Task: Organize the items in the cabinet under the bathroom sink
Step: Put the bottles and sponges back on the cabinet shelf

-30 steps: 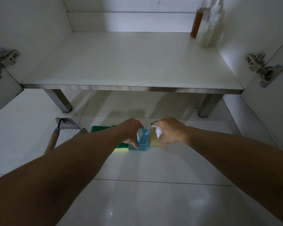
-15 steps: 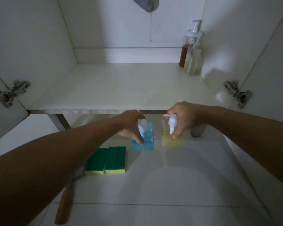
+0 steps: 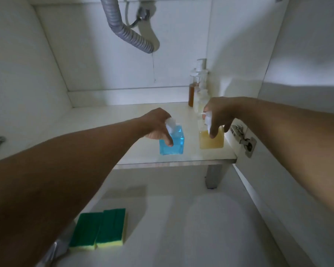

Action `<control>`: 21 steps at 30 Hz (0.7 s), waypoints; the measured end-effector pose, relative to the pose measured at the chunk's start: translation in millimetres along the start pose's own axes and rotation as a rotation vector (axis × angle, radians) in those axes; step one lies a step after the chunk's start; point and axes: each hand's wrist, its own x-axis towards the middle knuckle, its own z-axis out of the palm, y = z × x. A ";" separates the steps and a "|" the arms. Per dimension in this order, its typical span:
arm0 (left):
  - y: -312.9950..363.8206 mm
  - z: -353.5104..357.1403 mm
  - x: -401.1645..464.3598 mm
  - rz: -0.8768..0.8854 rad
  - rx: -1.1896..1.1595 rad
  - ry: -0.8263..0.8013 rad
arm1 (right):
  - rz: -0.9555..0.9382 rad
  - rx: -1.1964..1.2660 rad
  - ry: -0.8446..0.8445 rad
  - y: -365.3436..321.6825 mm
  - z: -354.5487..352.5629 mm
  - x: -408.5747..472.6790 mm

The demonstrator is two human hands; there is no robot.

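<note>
My left hand (image 3: 158, 125) grips the white pump top of a square bottle of blue liquid (image 3: 173, 144), held over the front part of the white cabinet shelf (image 3: 123, 120). My right hand (image 3: 219, 114) grips the pump top of a square bottle of yellow liquid (image 3: 211, 140), just right of the blue one, near the shelf's front right corner. Whether the bottles touch the shelf I cannot tell. Several pump bottles (image 3: 198, 87), one with brown liquid, stand in the shelf's back right corner.
Two green-and-yellow sponges (image 3: 99, 229) lie side by side on the floor tiles below the shelf. A grey corrugated drain hose (image 3: 127, 33) hangs from above at the back. A door hinge (image 3: 243, 140) sits at the right wall; a shelf leg (image 3: 213, 177) stands under it.
Both hands have lifted the blue and yellow bottles from the floor up to the level of the cabinet shelf and forward over it. The view has tilted upward.
</note>
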 end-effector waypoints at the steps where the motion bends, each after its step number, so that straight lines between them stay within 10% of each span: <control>1: 5.0 1.0 8.1 -0.017 0.000 0.004 | 0.005 0.013 0.006 1.5 -1.4 2.8; 21: 8.8 37.9 149.3 -0.009 -0.071 -0.033 | 0.178 0.082 0.071 37.1 3.9 98.8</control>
